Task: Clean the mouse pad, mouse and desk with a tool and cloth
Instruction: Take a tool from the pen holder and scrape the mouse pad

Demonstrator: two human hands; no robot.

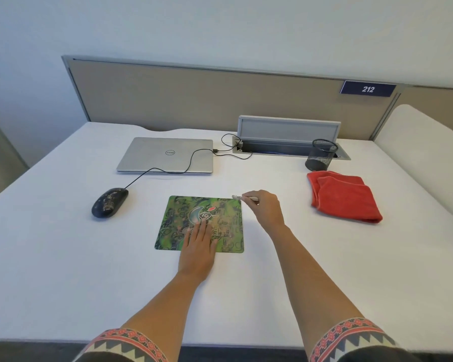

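Patterned sleeves (pixel 126 343) sit at 6 o'clock, both bare forearms reaching out over the white table (pixel 63 257). Left hand (pixel 198 250) lies flat on the near half of the green pad (pixel 175 220), fingers (pixel 202 228) together and stretched, holding nothing. Right hand (pixel 266 207) hovers at the pad's 1 o'clock corner, its fingers pinched on a small pale tool (pixel 242 197) whose tip points toward 9 o'clock; what kind of tool is too blurred to tell. Black mouse (pixel 110 202), speckled with grime, rests on the table at 10 o'clock from the pad, its cord running to a closed laptop (pixel 165 155) at 12. Red cloth (pixel 344 195) lies folded at 3 o'clock, just before a mesh cup (pixel 321 155)
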